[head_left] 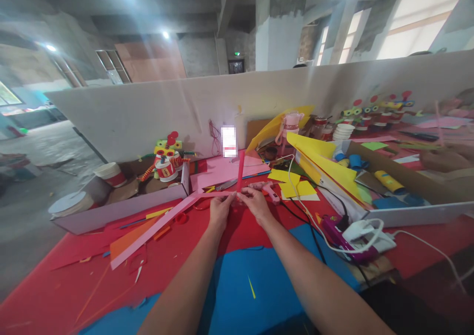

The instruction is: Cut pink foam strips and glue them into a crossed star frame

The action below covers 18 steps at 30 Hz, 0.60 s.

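My left hand (220,210) pinches the near end of a long pink paper strip (159,230), which runs off to the left over the red table. Close beside it, my right hand (255,204) pinches the lower end of a red-pink paper strip (241,171) that points away from me. The two strips meet at the fingertips, roughly at a right angle; the fingers hide how they join. Just right of my right hand lies a pink glue gun (272,192). Scissors (226,185) lie behind my left hand.
A box (126,209) at left carries a paper-cup figure (166,164) and a ribbon roll (70,204). Yellow paper pieces (301,189), a purple power strip (335,231) with trailing cables, and a box (422,214) of coloured rolls are at right. Blue sheets (244,285) lie in front.
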Available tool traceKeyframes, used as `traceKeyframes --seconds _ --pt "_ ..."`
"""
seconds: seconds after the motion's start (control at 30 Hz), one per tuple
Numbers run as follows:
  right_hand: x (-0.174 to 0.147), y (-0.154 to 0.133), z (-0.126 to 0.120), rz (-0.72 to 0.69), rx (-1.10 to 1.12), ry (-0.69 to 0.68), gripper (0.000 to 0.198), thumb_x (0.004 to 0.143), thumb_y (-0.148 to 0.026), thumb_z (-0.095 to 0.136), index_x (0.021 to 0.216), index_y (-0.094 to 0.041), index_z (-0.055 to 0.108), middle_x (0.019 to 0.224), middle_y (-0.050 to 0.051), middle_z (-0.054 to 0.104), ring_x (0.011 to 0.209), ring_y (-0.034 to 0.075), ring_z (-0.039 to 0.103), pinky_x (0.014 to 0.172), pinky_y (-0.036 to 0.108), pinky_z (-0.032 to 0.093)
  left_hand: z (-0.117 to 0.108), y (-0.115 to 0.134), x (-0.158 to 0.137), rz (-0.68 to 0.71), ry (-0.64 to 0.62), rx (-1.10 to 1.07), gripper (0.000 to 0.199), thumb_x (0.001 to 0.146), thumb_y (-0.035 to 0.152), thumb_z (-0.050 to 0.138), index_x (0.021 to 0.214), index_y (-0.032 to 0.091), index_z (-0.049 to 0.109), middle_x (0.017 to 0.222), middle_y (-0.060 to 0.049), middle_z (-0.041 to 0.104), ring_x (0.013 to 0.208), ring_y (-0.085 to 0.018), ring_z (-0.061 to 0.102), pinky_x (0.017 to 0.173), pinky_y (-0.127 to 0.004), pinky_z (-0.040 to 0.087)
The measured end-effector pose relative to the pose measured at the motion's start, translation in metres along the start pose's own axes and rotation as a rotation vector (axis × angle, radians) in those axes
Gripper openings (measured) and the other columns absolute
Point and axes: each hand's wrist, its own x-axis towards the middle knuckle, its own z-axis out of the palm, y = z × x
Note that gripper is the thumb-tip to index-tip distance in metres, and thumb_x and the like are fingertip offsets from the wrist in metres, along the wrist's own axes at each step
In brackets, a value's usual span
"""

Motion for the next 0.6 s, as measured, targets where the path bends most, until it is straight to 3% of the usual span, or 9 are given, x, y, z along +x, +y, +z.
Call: traceKeyframes --seconds 0.27,0.4,0.6 --pt "0.0013 0.0000 0.0014 -0.008 0.019 0.039 0.033 0.059 -0.047 0.079 0.067 -0.019 0.063 0.059 -0.002 0.064 0.058 0.016 0.062 0.062 0.028 0.052 0.0017 0.0069 -0.0030 0.024 -0.002 -0.056 0.032 0.064 0.042 0.079 0.067 0.015 0.064 0.053 0.002 0.057 0.048 -0.010 0.050 0.044 -0.020 0.041" --pt "0.0013 -0.0035 0.0021 0.047 0.130 0.071 0.037 0.052 -0.045 0.082 0.066 -0.019 0.060 0.060 -0.001 0.066 0.059 0.017 0.065 0.065 0.031 0.054 0.0019 0.0076 -0.0031 0.029 -0.033 -0.048 0.032 0.066 0.044 0.078 0.072 0.014 0.067 0.053 0.003 0.056 0.047 -0.009 0.047 0.043 -0.020 0.041" --pt "-0.0009 -0.0040 0.0047 0.079 0.182 0.070 0.035 0.053 -0.042 0.082 0.070 -0.019 0.061 0.062 0.000 0.068 0.060 0.018 0.066 0.063 0.032 0.056 0.0011 0.0060 -0.0017 0.046 -0.068 0.007 0.031 0.064 0.041 0.079 0.074 0.014 0.071 0.061 0.000 0.063 0.052 -0.009 0.051 0.049 -0.020 0.043"
